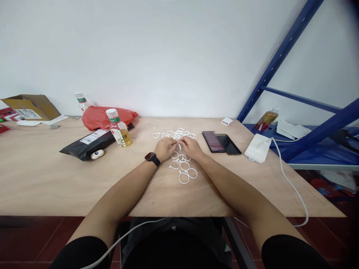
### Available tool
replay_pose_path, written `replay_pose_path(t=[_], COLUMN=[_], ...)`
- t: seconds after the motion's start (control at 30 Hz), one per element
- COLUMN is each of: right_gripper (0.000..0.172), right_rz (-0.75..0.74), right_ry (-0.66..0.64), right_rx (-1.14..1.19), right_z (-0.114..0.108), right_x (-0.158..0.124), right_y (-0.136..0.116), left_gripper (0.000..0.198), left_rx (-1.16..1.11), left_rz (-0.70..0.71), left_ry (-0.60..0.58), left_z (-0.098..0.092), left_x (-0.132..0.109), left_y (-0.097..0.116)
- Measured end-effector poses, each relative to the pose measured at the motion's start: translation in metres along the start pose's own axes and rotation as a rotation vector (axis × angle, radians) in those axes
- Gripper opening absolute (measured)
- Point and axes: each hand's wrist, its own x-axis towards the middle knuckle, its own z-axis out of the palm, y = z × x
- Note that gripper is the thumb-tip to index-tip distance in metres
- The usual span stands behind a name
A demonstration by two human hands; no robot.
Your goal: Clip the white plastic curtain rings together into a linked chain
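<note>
My left hand [165, 148], with a dark watch on its wrist, and my right hand [191, 147] meet over the middle of a wooden table [56, 175]. Both have their fingers pinched together on a small white plastic ring [178, 143] held between them. A loose pile of white rings [179, 133] lies just beyond the hands. A chain of linked white rings [183, 169] trails on the table toward me, under my wrists.
Two dark phones [220, 142] lie right of the hands, then a white power bank [258, 147] with a cable running off the edge. At left stand a bottle of yellow liquid [119, 129], a black parcel [84, 144], a red bag [108, 116] and a cardboard box [30, 106]. Blue shelving [308, 127] rises at right.
</note>
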Motion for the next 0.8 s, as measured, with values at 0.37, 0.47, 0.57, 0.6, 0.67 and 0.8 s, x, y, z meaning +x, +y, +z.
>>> replay_pose_path(t=[0.37, 0.47, 0.57, 0.6, 0.67, 0.8], right_gripper=[0.019, 0.02, 0.023, 0.024, 0.026, 0.031], right_rz=[-0.031, -0.001, 0.036, 0.052, 0.079, 0.111], right_ry=[-0.016, -0.012, 0.045, 0.073, 0.101, -0.001], right_rx=[0.023, 0.014, 0.018, 0.01, -0.032, -0.196], right_z=[0.002, 0.003, 0.003, 0.004, 0.004, 0.005], right_x=[0.0, -0.001, 0.0, 0.001, 0.002, 0.003], right_y=[0.001, 0.001, 0.005, 0.007, 0.014, 0.025], left_gripper=[0.016, 0.014, 0.012, 0.011, 0.01, 0.015], left_rx=[0.05, 0.075, 0.056, 0.033, -0.022, -0.074], left_rz=[0.059, 0.01, -0.012, -0.008, 0.0, 0.004], left_ry=[-0.023, 0.002, 0.059, 0.072, 0.059, -0.076], left_z=[-0.002, -0.001, -0.001, -0.001, -0.002, -0.001], left_x=[0.0, 0.001, 0.001, 0.001, 0.001, -0.002], left_y=[0.0, 0.0, -0.001, 0.0, 0.0, 0.003])
